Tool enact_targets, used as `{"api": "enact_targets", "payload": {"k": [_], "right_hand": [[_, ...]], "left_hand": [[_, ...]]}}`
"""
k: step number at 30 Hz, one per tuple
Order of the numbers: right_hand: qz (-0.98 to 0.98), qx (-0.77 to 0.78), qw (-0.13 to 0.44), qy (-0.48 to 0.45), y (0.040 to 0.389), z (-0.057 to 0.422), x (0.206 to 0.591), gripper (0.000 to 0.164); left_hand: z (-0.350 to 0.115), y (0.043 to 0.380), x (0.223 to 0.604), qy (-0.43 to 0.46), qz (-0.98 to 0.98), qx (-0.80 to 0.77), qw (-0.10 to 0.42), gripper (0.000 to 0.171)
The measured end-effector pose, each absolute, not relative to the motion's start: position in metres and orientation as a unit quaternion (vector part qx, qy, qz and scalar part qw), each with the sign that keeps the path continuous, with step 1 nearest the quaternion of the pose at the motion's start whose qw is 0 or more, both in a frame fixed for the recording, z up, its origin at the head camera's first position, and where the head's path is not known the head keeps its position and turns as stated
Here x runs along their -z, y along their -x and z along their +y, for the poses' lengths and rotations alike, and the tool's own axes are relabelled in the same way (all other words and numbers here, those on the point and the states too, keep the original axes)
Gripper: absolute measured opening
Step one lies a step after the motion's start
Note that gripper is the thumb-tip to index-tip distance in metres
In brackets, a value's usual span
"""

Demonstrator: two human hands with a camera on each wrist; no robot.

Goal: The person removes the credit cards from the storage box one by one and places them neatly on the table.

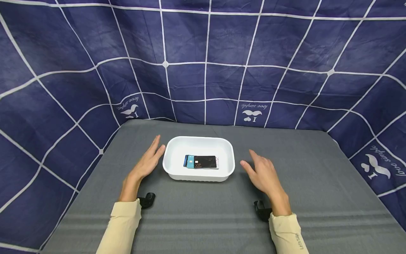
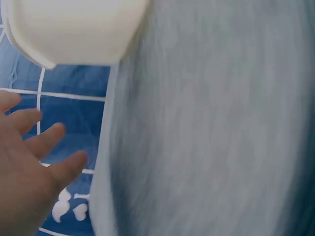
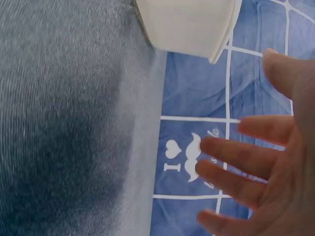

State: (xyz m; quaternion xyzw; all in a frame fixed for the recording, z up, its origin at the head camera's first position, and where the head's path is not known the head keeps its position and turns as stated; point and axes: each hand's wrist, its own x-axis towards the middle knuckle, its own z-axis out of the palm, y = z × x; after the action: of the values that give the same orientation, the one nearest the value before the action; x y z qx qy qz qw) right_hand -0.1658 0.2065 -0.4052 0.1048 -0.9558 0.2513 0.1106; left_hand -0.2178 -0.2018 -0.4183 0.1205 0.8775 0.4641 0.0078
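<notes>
A white plastic basin point(image 1: 198, 176) with rounded corners stands on the grey surface, in the middle of the head view. Inside it lies a small fanned stack of cards: a black card point(image 1: 205, 162) marked VIP on top, a light blue card point(image 1: 190, 161) showing from under its left end. My left hand point(image 1: 147, 162) is just left of the basin, fingers extended, its thumb close to the rim; contact cannot be made out. To the right, my right hand point(image 1: 262, 173) hovers apart from the basin with fingers spread. Neither hand holds anything.
The grey padded surface point(image 1: 203, 215) extends around the basin. Behind it and along both sides hangs a blue cloth point(image 1: 228, 42) with white grid lines and moustache prints. Black wrist straps point(image 1: 147, 200) sit at both cuffs.
</notes>
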Motion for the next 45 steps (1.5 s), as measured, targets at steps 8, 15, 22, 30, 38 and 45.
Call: {"api": "enact_targets", "payload": {"k": [8, 15, 22, 30, 38, 45], "right_hand": [[-0.900, -0.379, 0.149, -0.153, 0.158, 0.193, 0.392, 0.056], [-0.853, -0.460, 0.145, -0.199, 0.153, 0.176, 0.383, 0.051], [-0.861, -0.450, 0.127, -0.200, 0.155, 0.168, 0.391, 0.049], [-0.863, -0.451, 0.117, -0.195, 0.155, 0.160, 0.393, 0.049], [-0.858, -0.456, 0.129, -0.198, 0.155, 0.151, 0.396, 0.047], [-0.861, -0.454, 0.123, -0.195, 0.153, 0.142, 0.400, 0.045]], "left_hand": [[-0.196, 0.216, 0.421, -0.136, 0.849, -0.503, 0.088, 0.074], [-0.195, 0.213, 0.423, -0.138, 0.869, -0.460, 0.119, 0.097], [-0.194, 0.207, 0.425, -0.159, 0.862, -0.466, 0.123, 0.119], [-0.192, 0.207, 0.425, -0.170, 0.855, -0.473, 0.131, 0.130], [-0.193, 0.204, 0.422, -0.154, 0.862, -0.464, 0.136, 0.124], [-0.191, 0.203, 0.423, -0.141, 0.853, -0.485, 0.133, 0.120]]}}
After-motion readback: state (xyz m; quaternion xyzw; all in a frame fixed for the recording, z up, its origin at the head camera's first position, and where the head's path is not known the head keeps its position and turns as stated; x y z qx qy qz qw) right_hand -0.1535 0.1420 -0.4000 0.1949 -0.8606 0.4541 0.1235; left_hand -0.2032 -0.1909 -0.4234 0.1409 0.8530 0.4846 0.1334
